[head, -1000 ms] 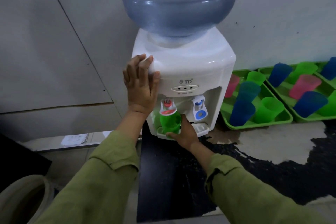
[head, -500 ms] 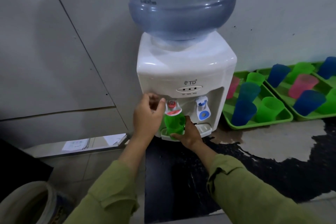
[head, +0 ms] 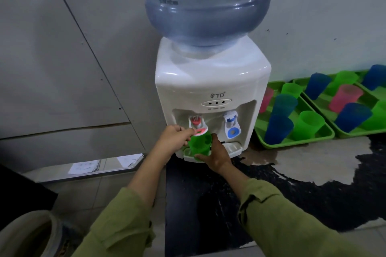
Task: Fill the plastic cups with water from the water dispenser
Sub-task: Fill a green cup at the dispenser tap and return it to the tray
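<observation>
A white water dispenser (head: 211, 81) with a large blue bottle (head: 206, 4) on top stands on a dark counter against the wall. My right hand (head: 215, 155) grips a green plastic cup (head: 199, 145) under the red tap (head: 197, 125), just above the drip tray (head: 231, 148). With curled fingers my left hand (head: 174, 139) pinches the red tap's lever at the cup's rim. The blue tap (head: 231, 125) to the right is untouched.
Two green trays (head: 296, 142) (head: 325, 100) at the right hold several upside-down blue, green and pink cups. The dark counter (head: 261, 194) has worn pale patches. A pale round container (head: 27, 233) sits at the lower left; papers (head: 85, 167) lie on a ledge.
My left hand came down from the dispenser's upper left corner to the red tap lever. The right hand kept the green cup under that tap.
</observation>
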`<state>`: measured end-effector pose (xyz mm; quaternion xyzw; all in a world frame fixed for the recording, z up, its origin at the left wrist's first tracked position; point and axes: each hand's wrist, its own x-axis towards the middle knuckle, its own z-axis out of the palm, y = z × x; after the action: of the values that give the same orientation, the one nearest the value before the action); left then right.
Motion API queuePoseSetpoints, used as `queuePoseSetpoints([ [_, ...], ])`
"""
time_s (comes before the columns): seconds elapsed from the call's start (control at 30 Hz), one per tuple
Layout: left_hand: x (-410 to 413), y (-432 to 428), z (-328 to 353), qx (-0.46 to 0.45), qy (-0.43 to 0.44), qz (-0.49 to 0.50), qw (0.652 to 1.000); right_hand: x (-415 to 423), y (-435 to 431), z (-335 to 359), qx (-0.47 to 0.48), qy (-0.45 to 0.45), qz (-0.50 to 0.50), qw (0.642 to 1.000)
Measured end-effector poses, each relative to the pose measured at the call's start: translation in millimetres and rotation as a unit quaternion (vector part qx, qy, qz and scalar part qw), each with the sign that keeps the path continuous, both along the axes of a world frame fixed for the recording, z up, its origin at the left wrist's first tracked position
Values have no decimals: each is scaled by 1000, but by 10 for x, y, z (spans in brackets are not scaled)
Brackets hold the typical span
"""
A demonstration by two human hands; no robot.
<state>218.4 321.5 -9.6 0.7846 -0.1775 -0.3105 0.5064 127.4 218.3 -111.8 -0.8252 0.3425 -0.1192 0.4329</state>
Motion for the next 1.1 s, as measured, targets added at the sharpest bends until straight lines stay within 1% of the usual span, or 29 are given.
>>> queuePoseSetpoints([
  [0.17,-3,10,-69,31,-13,-23,999,-3,2,-13,8,-6,-3,1000],
  [0.37,12,-18,-313,92,-100,-32,990,-17,18,11,24,-26,-11,999],
  [0.57,-15,-166,-446,153,-207,3,966,-35,29,58,48,-43,-14,998],
  [0.63,-30,-196,-457,163,-228,17,960,-36,35,77,53,-42,-19,998],
  [0.8,-63,-182,-503,130,-242,36,961,-42,60,106,62,-30,-27,997],
  [0.9,-112,-154,-559,77,-233,53,968,-66,55,110,57,-18,-41,997],
  [0.97,-146,-127,-610,27,-223,70,972,-103,56,96,50,-16,-48,997],
  [1.03,-191,-106,-648,-15,-220,87,971,-165,52,68,52,-42,-49,997],
  [1.1,-253,-101,-684,-35,-227,106,968,-259,21,47,52,-54,-44,996],
])
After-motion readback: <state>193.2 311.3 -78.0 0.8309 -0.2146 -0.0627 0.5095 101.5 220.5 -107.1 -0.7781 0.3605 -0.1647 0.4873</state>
